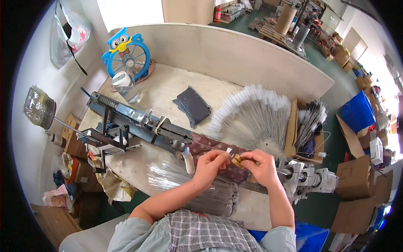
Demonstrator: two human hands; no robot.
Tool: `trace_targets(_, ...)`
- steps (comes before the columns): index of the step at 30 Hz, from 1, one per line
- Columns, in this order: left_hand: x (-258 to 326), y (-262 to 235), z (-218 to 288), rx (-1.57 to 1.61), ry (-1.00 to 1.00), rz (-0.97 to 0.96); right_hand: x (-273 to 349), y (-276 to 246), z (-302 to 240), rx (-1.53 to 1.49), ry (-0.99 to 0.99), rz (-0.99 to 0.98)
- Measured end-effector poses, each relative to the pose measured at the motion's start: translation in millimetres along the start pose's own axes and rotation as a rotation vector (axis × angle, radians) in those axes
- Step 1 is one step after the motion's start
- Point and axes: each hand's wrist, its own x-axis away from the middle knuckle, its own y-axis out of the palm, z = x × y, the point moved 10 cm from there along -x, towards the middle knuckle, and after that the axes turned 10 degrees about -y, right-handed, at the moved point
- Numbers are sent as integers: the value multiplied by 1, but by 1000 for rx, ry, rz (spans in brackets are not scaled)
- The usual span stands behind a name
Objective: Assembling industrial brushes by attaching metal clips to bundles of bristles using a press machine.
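My left hand (209, 168) is closed in a pinch, with a small whitish piece (228, 150) showing at its fingertips. Close beside it, my right hand (262, 165) grips a small brass-coloured fitting (238, 161) between thumb and fingers. Both hands are over a brown polka-dot cloth (202, 143) laid on a long metal bench machine (138, 117). A thin wire seems to run from the machine's clamp (180, 136) toward my fingers; its end is hidden. Left of my left hand stands a white tube or bottle (188, 161). The machine's silver rotary head (308, 178) lies right of my right hand.
Wire brushes with white tips (256, 109) fan out behind my hands, next to a cardboard box (291, 130) of more brushes. Bundles of thin wires (168, 175) lie in front. A dark pouch (193, 106), water bottle (126, 86) and blue fan (129, 54) stand farther back.
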Motion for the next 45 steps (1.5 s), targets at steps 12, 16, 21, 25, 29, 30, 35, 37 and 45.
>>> trace_targets(12,20,-49,24,245,-22,176,-58,73,-53,765,-404,-44)
trace_targets(16,20,-51,20,223,-66,153,-56,80,-56,517,-374,-64)
trace_targets(21,20,-50,24,89,-52,113,-63,80,-36,437,-183,-156)
trace_targets(25,19,-43,25,58,-137,73,-61,85,-7,217,57,-188)
trace_targets(29,17,-47,24,316,-62,122,-55,82,-53,499,-338,-29)
trace_targets(30,17,-48,23,388,-26,137,-52,85,-55,492,-339,-25)
trace_targets(35,18,-47,22,424,50,145,-43,94,-65,650,-427,59)
trace_targets(37,16,-46,23,429,58,128,-41,86,-70,677,-456,110)
trace_targets(45,19,-45,28,478,112,140,-35,89,-73,693,-553,81)
